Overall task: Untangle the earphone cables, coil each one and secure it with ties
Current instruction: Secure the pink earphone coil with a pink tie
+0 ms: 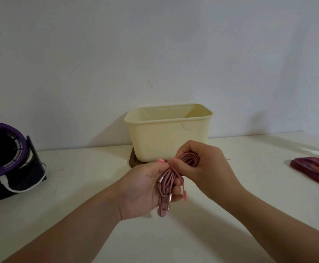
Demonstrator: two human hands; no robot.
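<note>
Left grip (145, 188) lies palm-up, right grip (204, 168) curls beside (knuckles up).

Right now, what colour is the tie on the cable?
Bright pink tie, brighter than the dusty-pink cable; head view.

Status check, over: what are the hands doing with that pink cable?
Left hand holds coiled pink cable. Right hand grips it too, pinching pink tie across it. Cream box behind, not in the way.

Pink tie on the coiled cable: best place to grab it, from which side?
Pinch the loose tail of the tie, coming from the right: it hangs clear beside the cable, while the rest wraps the coil between the left hand and right hand.
</note>
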